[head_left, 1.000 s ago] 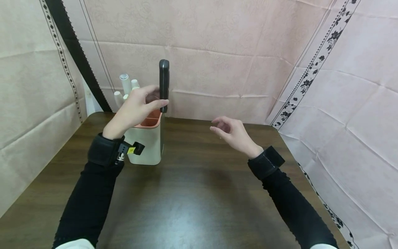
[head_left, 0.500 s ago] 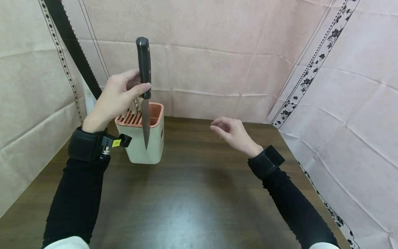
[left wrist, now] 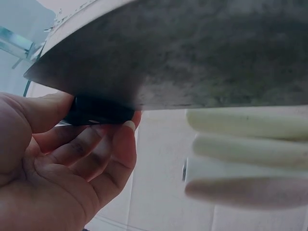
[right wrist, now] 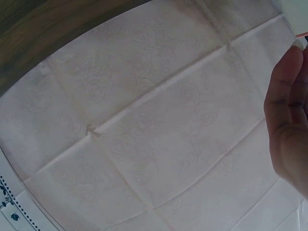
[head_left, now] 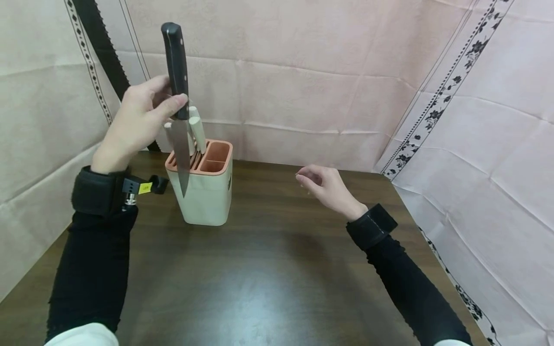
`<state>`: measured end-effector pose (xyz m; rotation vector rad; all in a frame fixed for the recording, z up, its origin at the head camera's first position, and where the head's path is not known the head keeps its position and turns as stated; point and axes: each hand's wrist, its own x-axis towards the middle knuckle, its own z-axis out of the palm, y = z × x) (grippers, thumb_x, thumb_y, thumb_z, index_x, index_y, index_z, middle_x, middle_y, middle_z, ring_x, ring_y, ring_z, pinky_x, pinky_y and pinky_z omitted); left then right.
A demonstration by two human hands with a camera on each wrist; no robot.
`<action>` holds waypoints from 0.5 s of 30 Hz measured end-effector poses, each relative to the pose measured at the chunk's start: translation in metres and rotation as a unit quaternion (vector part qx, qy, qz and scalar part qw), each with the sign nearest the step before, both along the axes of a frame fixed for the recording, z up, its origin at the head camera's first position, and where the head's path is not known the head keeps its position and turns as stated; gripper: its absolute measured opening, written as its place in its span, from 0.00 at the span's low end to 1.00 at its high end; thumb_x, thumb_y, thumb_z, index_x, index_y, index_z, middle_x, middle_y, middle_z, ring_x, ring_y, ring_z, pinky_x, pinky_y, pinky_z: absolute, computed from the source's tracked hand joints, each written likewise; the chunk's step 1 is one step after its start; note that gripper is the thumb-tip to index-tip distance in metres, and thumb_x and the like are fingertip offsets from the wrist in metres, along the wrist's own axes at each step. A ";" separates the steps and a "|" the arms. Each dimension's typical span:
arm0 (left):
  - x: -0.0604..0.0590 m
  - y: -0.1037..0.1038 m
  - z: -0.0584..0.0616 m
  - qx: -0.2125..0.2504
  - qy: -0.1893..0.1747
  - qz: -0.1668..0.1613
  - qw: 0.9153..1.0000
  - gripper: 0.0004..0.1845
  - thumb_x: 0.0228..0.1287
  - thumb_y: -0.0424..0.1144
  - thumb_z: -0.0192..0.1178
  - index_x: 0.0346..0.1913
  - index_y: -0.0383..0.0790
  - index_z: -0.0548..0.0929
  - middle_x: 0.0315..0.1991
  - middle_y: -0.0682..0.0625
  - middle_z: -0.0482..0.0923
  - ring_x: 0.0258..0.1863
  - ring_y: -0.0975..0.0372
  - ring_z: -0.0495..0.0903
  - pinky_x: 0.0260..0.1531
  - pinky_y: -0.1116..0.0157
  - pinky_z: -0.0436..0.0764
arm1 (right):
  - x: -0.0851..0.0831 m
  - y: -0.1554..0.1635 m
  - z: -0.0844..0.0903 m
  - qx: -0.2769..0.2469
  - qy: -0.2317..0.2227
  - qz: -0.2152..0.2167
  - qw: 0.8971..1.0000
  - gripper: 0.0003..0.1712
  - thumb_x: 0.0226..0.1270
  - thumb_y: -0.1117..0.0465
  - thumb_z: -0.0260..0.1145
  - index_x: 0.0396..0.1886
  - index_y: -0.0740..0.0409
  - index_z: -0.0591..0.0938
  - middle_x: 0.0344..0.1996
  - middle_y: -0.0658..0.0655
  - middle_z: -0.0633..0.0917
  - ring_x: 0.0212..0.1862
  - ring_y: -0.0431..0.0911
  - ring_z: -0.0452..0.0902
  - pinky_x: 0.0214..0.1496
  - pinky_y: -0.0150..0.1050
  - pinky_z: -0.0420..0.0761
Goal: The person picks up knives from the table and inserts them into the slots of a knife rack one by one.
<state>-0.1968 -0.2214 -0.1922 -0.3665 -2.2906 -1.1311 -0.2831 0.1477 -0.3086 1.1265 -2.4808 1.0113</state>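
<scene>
A kitchen knife [head_left: 176,62] with a black riveted handle points blade-down, pinched low on its handle by my left hand [head_left: 134,117]. Its broad steel blade [left wrist: 187,57] crosses the top of the left wrist view, with the fingers below it. In the head view the blade hangs in front of the left part of a pale green knife block [head_left: 205,199]. White-handled knives [head_left: 197,132] stand in the block's slots, partly hidden by the blade. To the right, above the table, my right hand [head_left: 331,190] hovers with loosely bent fingers and holds nothing.
The orange top of the block has slots on its left and two wider compartments [head_left: 216,153] on its right. A dark wooden table [head_left: 268,269] lies below. Patterned cloth [head_left: 303,96] hangs behind and at both sides.
My left hand has lifted the knife up and left, so its blade now shows fully. The block has tilted slightly and its white handles have come into view. The right hand stays put.
</scene>
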 end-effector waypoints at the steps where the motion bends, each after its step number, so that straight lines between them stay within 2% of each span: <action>1: 0.000 -0.002 0.000 0.003 -0.003 0.005 1.000 0.14 0.72 0.43 0.53 0.54 0.41 0.77 0.38 0.62 0.79 0.35 0.72 0.78 0.37 0.76 0.71 | 0.000 0.000 0.000 -0.001 0.000 0.001 1.000 0.10 0.69 0.58 0.62 0.42 0.58 0.84 0.28 0.52 0.87 0.25 0.39 0.78 0.28 0.31 0.76; 6: 0.001 -0.012 0.002 0.015 -0.008 0.024 1.000 0.18 0.73 0.43 0.51 0.60 0.40 0.75 0.42 0.60 0.78 0.42 0.71 0.76 0.44 0.78 0.71 | -0.001 -0.001 0.000 -0.001 -0.004 0.006 1.000 0.10 0.68 0.59 0.64 0.43 0.60 0.84 0.28 0.54 0.86 0.25 0.41 0.78 0.28 0.32 0.77; 11: 0.001 -0.021 0.004 0.024 0.001 0.039 0.999 0.18 0.73 0.42 0.52 0.60 0.39 0.76 0.40 0.66 0.76 0.41 0.72 0.76 0.42 0.77 0.69 | -0.003 0.000 -0.002 0.000 -0.011 0.004 1.000 0.11 0.68 0.59 0.64 0.43 0.61 0.84 0.29 0.56 0.87 0.24 0.42 0.78 0.29 0.35 0.78; 15: 0.001 -0.029 0.006 0.036 0.000 0.046 0.998 0.18 0.72 0.43 0.52 0.60 0.41 0.76 0.41 0.65 0.76 0.42 0.73 0.77 0.43 0.78 0.70 | -0.004 0.001 -0.004 0.001 -0.008 -0.001 1.000 0.11 0.68 0.58 0.63 0.43 0.61 0.84 0.28 0.55 0.87 0.24 0.41 0.78 0.29 0.38 0.78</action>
